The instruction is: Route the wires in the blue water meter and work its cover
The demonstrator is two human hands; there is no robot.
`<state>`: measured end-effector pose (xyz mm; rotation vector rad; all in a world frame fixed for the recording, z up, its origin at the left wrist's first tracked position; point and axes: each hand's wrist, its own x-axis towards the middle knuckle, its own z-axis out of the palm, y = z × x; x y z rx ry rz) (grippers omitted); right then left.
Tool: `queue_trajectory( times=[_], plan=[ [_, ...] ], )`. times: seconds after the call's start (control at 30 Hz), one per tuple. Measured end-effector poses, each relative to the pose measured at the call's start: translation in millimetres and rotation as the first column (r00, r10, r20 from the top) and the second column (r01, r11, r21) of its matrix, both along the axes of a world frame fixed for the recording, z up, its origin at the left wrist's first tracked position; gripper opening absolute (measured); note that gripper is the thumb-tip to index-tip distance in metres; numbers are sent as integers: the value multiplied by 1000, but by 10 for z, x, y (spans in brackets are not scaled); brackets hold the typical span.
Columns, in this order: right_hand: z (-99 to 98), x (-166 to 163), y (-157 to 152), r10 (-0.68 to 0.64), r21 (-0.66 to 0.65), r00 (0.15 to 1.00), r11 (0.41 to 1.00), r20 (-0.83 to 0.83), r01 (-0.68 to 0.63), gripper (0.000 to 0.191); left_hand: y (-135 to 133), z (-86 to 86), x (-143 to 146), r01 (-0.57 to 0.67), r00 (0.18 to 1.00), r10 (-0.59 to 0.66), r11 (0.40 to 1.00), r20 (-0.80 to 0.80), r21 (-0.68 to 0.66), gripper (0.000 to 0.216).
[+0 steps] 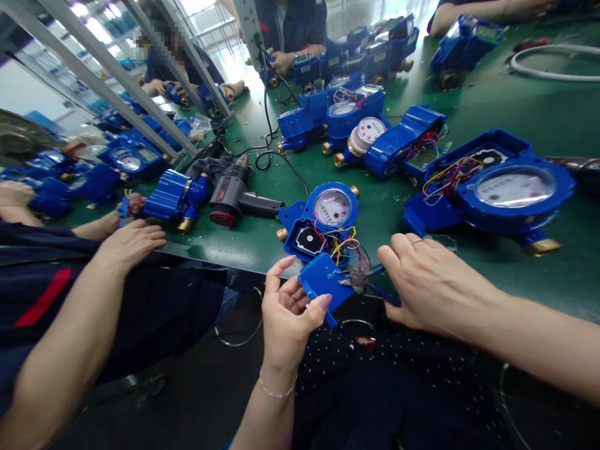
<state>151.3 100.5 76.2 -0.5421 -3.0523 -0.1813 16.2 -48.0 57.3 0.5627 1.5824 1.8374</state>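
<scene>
My left hand (293, 306) pinches a flat blue plastic cover (323, 281) between thumb and fingers, at the near edge of the table. In my right hand (422, 275) is a pair of pliers (360, 279) with dark blue handles, its jaws at the right edge of the cover. Just beyond lies a blue water meter (332, 209) with a round dial and brass ends. Its side box is uncovered, showing a black part (309, 240) and loose red, yellow and white wires (344, 242).
A heat gun (234, 194) lies left of the meter, its black cable running back. More blue meters (506, 181) stand right and behind on the green table (478, 106). Co-workers' hands (134, 244) handle meters at left and across the table. Metal posts (107, 81) rise at left.
</scene>
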Motion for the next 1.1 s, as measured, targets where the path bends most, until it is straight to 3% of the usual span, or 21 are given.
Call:
queue_trajectory(
  times=[0.37,0.7,1.1],
  plan=[
    [-116,5,114,27,-2,998,1000,48,-27,36,52,-132,3,33,999,-31,999,44,-43,60],
    [-33,-75,176,67,78,989,994,132,-77,30,81,-68,-70,78,997,-75,994,35,-79,60],
    [-54,-71,121,51,-73,984,997,173,-39,23,89,-131,-68,72,997,-70,994,27,-78,57]
  ],
)
